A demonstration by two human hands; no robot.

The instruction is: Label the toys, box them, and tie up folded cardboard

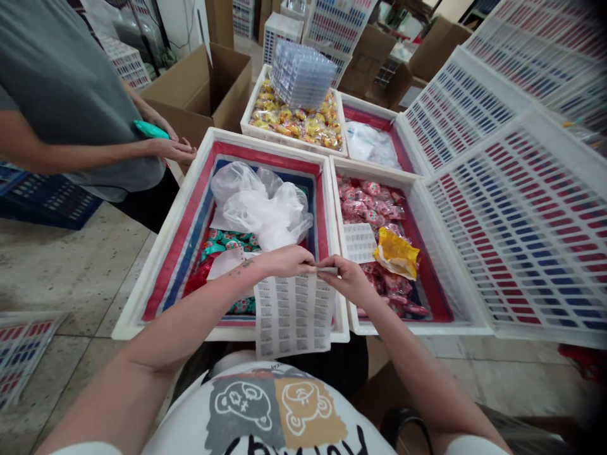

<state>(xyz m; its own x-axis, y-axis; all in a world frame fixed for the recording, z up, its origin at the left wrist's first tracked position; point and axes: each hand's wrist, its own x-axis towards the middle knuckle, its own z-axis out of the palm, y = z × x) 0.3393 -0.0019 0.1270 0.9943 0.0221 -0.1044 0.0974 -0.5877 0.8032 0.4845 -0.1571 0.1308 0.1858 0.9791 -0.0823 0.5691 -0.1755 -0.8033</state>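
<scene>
A white sheet of printed labels hangs over the front rim of the near left crate, its lower end close to my shirt. My left hand is closed on the top edge of this sheet. Meeting it fingertip to fingertip, my right hand pinches the sheet's folded upper right corner. Under my left forearm lie small teal packets and a crumpled clear plastic bag. Right of my hands, pink wrapped packets fill part of another crate, with a smaller label sheet and a torn yellow wrapper on top.
At the left stands another person with a teal packet at their hands. Behind the crates are a crate of yellow packets bearing clear plastic trays, and an open cardboard box. Tall white crates line the right.
</scene>
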